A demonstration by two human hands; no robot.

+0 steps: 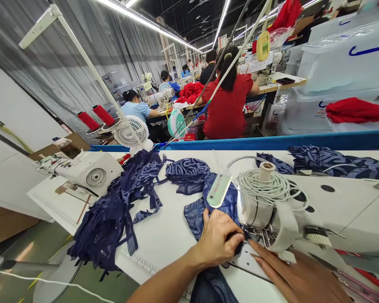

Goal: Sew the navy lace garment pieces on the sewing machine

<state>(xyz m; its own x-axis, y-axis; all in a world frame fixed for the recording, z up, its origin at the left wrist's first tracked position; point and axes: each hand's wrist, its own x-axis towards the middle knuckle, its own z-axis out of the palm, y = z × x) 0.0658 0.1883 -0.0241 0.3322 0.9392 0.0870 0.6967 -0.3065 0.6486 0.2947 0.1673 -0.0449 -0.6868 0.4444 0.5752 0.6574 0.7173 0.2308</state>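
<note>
Garment factory floor. Rows of sewing machines (pixel 303 210) under strip lights (pixel 139 19), seated workers (pixel 229 97), red thread cones (pixel 96 118), piled blue fabric pieces (pixel 113 210).

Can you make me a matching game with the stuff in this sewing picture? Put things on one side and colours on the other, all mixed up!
Things:
1. thread cones
2. fabric piece under the left hand
3. sewing machine by the right hand
4. small fan

Colours:
A. white
B. mint green
C. red
D. dark blue, patterned

Right pairs: 1-C, 2-D, 3-A, 4-B
</note>
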